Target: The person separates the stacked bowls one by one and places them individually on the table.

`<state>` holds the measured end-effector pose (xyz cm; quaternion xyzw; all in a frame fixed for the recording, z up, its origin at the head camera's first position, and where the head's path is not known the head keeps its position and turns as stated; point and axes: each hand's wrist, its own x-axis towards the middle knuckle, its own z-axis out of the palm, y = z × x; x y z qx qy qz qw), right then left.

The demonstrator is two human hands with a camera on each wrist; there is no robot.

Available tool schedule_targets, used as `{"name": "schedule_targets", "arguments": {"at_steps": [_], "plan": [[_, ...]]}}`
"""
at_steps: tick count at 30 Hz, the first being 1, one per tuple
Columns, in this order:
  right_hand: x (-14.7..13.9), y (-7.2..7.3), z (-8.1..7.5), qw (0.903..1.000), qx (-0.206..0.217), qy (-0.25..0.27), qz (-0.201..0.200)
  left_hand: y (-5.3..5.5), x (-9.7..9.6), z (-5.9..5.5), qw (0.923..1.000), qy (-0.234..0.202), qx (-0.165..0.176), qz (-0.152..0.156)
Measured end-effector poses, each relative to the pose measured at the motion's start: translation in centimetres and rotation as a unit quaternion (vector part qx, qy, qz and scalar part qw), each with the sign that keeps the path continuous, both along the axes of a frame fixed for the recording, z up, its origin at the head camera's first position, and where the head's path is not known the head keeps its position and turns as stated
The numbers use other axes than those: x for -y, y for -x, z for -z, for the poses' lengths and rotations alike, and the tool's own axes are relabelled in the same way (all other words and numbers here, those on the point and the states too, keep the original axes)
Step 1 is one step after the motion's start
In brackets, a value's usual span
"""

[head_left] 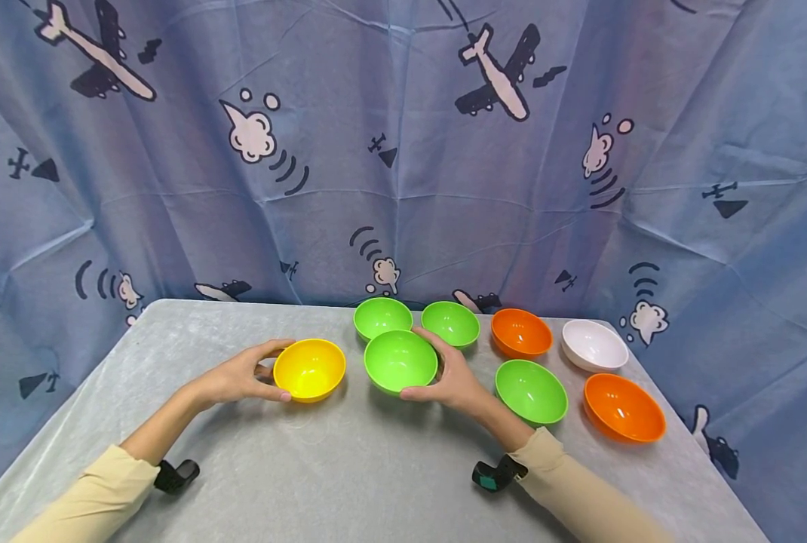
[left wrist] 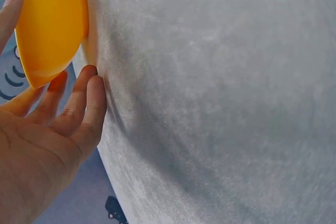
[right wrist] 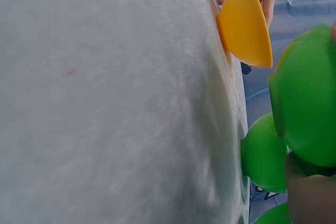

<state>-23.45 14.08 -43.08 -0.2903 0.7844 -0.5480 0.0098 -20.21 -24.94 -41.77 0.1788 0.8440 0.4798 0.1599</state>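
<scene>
My left hand grips the side of a yellow bowl, with the thumb at its near rim and fingers around the far side. In the left wrist view, the base of the yellow bowl is at the grey tabletop. My right hand holds a green bowl by its right side, thumb near and fingers at the far rim. That green bowl is raised off the table in the right wrist view. Both bowls look upright, and no contents show in them.
Behind the held bowl stand two green bowls, one left and one right. To the right are an orange bowl, a white bowl, another green bowl and a second orange bowl. A patterned blue curtain hangs behind the table.
</scene>
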Motion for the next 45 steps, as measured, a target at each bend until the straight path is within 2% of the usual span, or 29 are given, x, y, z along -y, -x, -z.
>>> {"name": "schedule_targets", "arguments": {"at_steps": [11, 21, 34, 45], "plan": [[-2.1, -1.2, 0.3, 0.9981, 0.045, -0.002, 0.043, -0.1, -0.1, -0.1, 1.0, 0.003, 0.002, -0.004], [-3.6, -2.6, 0.3, 0.9914, 0.083, -0.032, 0.095, -0.1, -0.1, -0.1, 0.9999, 0.005, 0.006, -0.007], [-4.7, -3.3, 0.5, 0.9845, 0.102, -0.058, 0.13, -0.2, 0.1, 0.1, 0.9999, -0.013, 0.0, 0.008], [-4.9, -3.4, 0.9, 0.9806, 0.107, -0.075, 0.146, -0.1, 0.1, 0.0, 0.9999, -0.011, 0.0, 0.007]]}}
